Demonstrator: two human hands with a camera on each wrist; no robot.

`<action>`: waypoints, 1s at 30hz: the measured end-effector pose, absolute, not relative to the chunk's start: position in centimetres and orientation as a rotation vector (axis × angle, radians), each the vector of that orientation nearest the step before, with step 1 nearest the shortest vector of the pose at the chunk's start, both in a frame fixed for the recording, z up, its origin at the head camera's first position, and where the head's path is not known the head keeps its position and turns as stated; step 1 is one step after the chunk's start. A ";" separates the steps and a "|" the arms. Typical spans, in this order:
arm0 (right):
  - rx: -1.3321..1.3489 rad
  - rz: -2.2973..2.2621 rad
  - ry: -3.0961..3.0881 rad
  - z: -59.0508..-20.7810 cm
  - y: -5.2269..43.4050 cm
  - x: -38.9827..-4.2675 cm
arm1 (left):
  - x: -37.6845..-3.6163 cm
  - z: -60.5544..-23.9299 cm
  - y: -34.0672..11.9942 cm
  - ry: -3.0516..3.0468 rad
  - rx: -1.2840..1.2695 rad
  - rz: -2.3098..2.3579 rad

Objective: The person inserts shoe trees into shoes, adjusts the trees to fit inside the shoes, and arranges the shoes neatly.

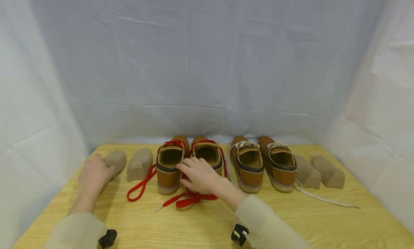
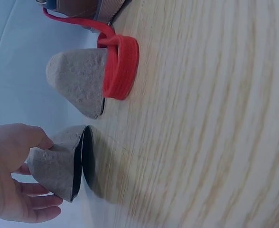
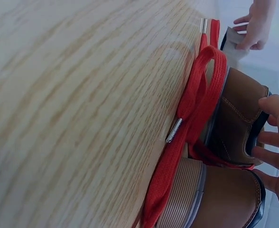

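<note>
My left hand (image 1: 95,173) grips a grey-beige molded shoe insert (image 2: 56,166), thumb on one side and fingers on the other. In the left wrist view the insert is tilted, with a dark gap under its edge. A second insert (image 1: 140,164) stands beside it. My right hand (image 1: 202,175) is over the red-laced pair, its fingers spread and loosely bent at the heel collar of the left brown shoe (image 1: 169,179). Whether they press on the collar I cannot tell. The right red-laced shoe (image 1: 207,153) is partly hidden behind that hand. Red laces (image 2: 123,69) trail on the table.
To the right stand two brown shoes (image 1: 250,179) with pale laces (image 1: 326,199), one lace running along the wooden table (image 1: 145,227). Two more inserts (image 1: 328,173) sit at the far right. White sheeting (image 1: 207,62) encloses the back and sides.
</note>
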State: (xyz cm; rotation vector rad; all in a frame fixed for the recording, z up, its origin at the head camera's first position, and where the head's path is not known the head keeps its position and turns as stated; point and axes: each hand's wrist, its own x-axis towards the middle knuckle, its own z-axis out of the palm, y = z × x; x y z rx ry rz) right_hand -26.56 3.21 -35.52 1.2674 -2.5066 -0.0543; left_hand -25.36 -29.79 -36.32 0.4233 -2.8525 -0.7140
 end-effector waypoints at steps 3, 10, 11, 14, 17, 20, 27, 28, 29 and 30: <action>1.269 -0.043 -2.513 -35.5 3.2 -26.5 | -25.3 -36.0 -29.6 -2.853 0.437 -0.711; 1.265 -0.032 -2.543 -35.3 3.1 -26.4 | -25.5 -35.7 -29.5 -2.840 0.457 -0.690; 1.265 -0.029 -2.545 -35.4 3.1 -26.4 | -25.5 -35.7 -29.5 -2.841 0.455 -0.681; 1.266 -0.025 -2.541 -35.5 3.2 -26.5 | -25.6 -35.7 -29.7 -2.843 0.447 -0.642; 1.264 -0.028 -2.536 -35.6 3.2 -26.5 | -25.8 -35.8 -29.8 -2.830 0.436 -0.606; 1.262 -0.029 -2.533 -35.5 3.3 -26.5 | -25.8 -35.7 -29.8 -2.806 0.420 -0.589; 1.260 -0.023 -2.519 -35.6 3.3 -26.4 | -25.6 -35.5 -29.6 -2.784 0.344 -0.549; 1.261 -0.020 -2.517 -35.6 3.3 -26.4 | -25.6 -35.5 -29.5 -2.777 0.337 -0.542; 1.261 -0.019 -2.516 -35.6 3.2 -26.4 | -25.5 -35.5 -29.4 -2.771 0.331 -0.533; 1.263 -0.018 -2.513 -35.7 3.2 -26.4 | -25.5 -35.6 -29.3 -2.764 0.324 -0.525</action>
